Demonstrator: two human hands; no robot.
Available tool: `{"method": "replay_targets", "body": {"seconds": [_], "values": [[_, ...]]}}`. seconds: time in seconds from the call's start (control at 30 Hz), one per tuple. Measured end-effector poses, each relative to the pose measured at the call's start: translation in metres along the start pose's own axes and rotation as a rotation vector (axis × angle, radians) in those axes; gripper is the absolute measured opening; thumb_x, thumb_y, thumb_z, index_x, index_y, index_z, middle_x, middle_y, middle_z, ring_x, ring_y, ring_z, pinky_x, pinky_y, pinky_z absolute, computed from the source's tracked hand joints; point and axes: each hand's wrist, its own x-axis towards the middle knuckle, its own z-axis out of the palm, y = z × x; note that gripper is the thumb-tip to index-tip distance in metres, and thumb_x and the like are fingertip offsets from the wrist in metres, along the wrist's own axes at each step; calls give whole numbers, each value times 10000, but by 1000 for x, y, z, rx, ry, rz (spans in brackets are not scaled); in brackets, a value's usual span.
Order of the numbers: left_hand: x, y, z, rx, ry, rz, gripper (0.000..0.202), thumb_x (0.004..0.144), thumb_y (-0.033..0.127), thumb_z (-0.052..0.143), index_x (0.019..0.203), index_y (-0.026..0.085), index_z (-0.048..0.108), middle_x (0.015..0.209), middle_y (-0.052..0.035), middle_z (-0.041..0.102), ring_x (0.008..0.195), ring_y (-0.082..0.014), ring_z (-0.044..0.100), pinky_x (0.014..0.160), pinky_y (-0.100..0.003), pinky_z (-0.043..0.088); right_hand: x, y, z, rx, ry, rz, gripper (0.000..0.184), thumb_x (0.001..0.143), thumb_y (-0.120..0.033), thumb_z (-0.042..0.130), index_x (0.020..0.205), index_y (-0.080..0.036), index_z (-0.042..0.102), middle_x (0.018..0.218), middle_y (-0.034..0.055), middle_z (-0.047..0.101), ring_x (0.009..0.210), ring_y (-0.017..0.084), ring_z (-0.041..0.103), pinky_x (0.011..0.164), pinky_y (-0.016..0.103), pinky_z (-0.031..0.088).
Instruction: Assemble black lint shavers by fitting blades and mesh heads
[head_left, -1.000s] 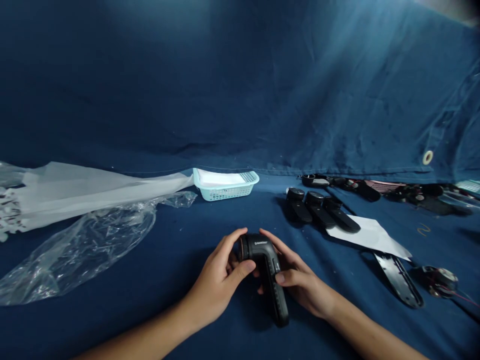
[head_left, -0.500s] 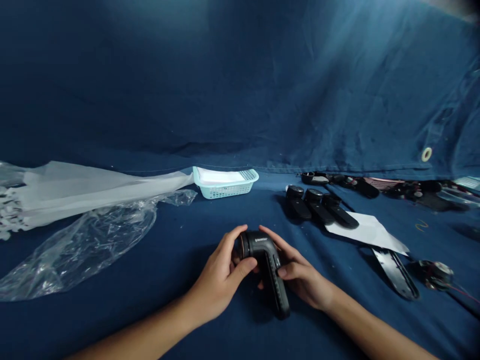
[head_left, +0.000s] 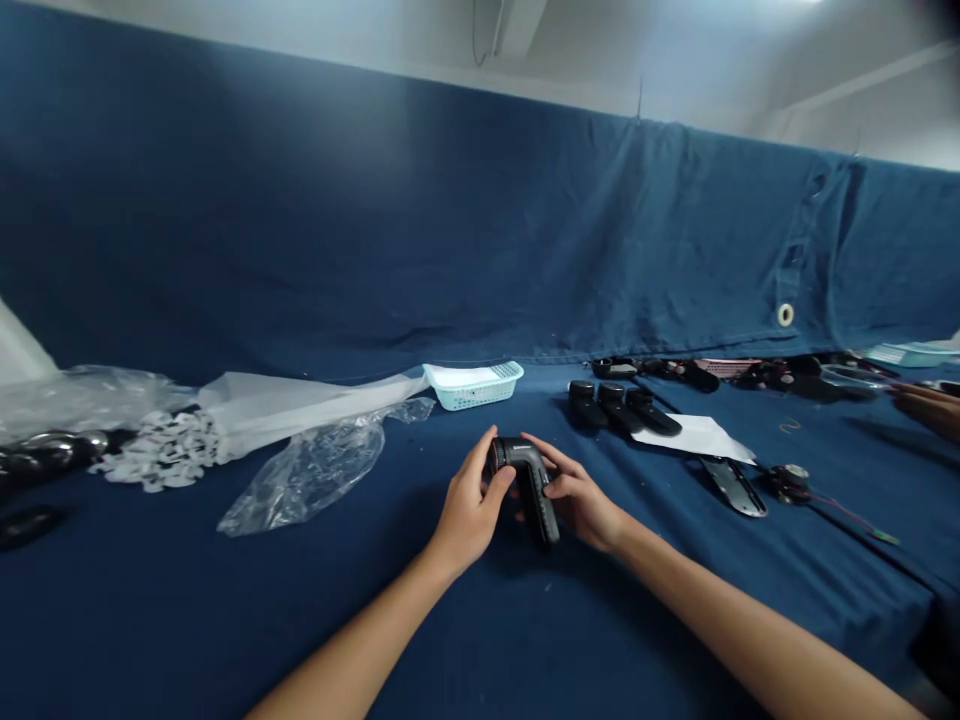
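Wearer's hands: two, one left hand (head_left: 466, 508) and one right hand (head_left: 589, 508). Co-worker's hand (head_left: 934, 410), far right: one. Black L-shaped handheld device (head_left: 531, 472), held: one. Black handheld devices (head_left: 616, 408) in a row, right: three. White paper sheet (head_left: 697, 437), right: one. Handle shell (head_left: 735, 488): one. Wired motor (head_left: 789, 480): one. Light-blue baskets: two, one central basket (head_left: 476, 397), one far-right basket (head_left: 909, 355). Black parts (head_left: 701, 376), far right: too jumbled to count.
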Motion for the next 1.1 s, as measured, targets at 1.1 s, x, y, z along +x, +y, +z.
{"method": "replay_targets", "body": {"seconds": [1.1], "values": [[-11,-24,-23,188,82,26,450,940,366,498,1371,313,380,1394,-81,490,1202,-275,546,988,-437,468,28,15,20,160,86,104,524,819,-213,510,1342,-239,517,1101,72,677,963,264,620,764,419,525]]}}
